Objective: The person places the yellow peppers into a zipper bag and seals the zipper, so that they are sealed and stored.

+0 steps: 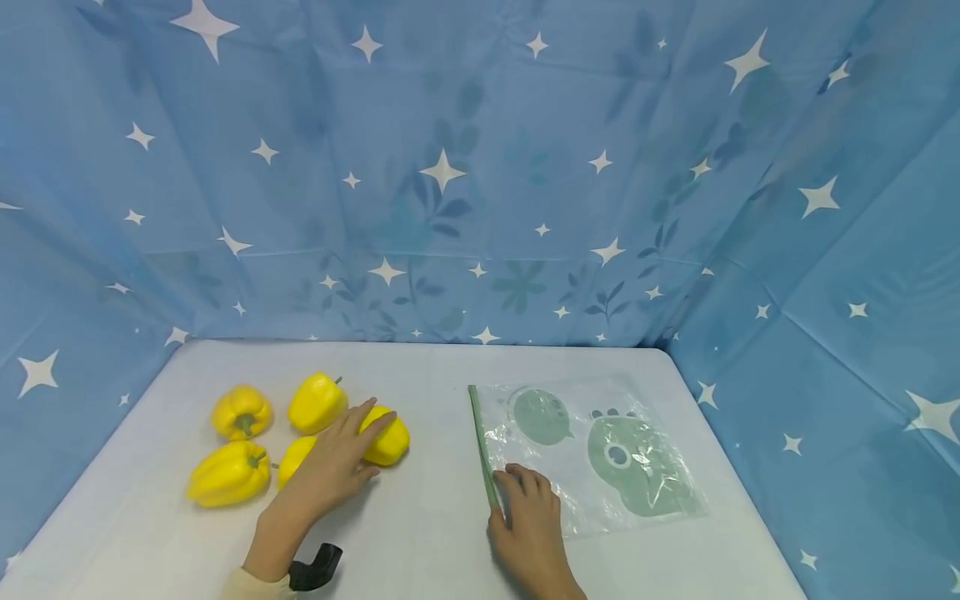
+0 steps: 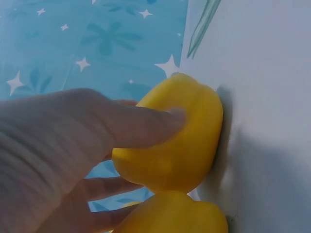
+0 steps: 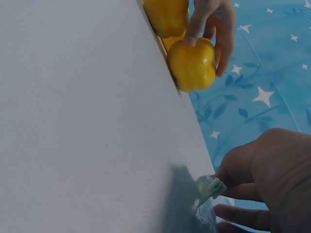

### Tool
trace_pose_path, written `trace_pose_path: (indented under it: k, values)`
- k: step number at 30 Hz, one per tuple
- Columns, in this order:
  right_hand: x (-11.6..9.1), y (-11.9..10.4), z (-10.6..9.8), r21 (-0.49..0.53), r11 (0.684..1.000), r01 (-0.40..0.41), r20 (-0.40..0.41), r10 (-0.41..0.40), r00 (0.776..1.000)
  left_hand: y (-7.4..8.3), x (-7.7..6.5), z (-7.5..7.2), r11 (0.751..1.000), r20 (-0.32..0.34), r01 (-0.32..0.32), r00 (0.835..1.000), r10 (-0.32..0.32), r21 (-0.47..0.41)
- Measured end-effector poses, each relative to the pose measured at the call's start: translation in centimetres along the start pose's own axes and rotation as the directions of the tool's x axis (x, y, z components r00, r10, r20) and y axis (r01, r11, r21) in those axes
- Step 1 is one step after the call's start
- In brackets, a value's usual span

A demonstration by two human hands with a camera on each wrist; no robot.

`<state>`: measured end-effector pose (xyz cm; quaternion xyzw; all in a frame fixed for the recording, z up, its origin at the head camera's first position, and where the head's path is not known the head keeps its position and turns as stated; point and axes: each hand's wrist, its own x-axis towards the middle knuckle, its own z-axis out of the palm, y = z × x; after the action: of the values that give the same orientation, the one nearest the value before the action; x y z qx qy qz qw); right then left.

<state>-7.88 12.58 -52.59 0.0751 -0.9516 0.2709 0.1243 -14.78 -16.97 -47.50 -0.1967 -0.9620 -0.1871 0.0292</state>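
My left hand grips a yellow bell pepper, the rightmost of the group. In the left wrist view the thumb lies across the near side of that bell pepper, and the other fingers reach behind it. Another yellow bell pepper sits partly hidden under the left hand. On the right, a clear zip bag with green prints lies flat, its green zip edge facing left. My right hand pinches the near part of that edge; the right wrist view shows the zip end at the thumb.
More yellow bell peppers stand at the left: one at the back, one farther left and one in front. The white table is bordered by a blue star-patterned curtain at the back and sides.
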Motion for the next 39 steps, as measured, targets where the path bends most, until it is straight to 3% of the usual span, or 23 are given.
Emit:
trace_pose_path:
  k: [6, 9, 15, 24, 32, 39]
  values:
    - [-0.1, 0.2, 0.1, 0.014, 1.000, 0.001, -0.022, -0.001, 1.000, -0.1, 0.1, 0.3, 0.998, -0.089, -0.050, 0.995, 0.053, 0.038]
    - [0.0, 0.2, 0.2, 0.062, 0.998, 0.001, -0.016, 0.000, 1.000, -0.1, 0.2, 0.4, 0.999, -0.110, -0.042, 0.993, 0.044, 0.022]
    - [0.2, 0.3, 0.4, 0.109, 0.994, 0.011, -0.057, -0.005, 0.998, 0.3, 0.4, 0.5, 0.999, -0.065, 0.013, 0.998, -0.016, -0.043]
    - [-0.1, 0.1, 0.0, 0.105, 0.994, -0.020, -0.035, 0.024, 0.999, 1.3, 0.5, 0.7, 0.995, 0.014, 0.063, 0.998, -0.062, -0.072]
    - [-0.1, 0.1, -0.1, 0.086, 0.996, -0.005, -0.025, 0.007, 1.000, 1.6, 0.5, 1.1, 0.988, 0.002, 0.044, 0.999, -0.044, -0.148]
    - [-0.1, -0.1, -0.2, 0.092, 0.995, -0.034, 0.047, 0.029, 0.998, 2.3, 0.7, 2.1, 0.965, 0.002, 0.102, 0.995, -0.105, -0.242]
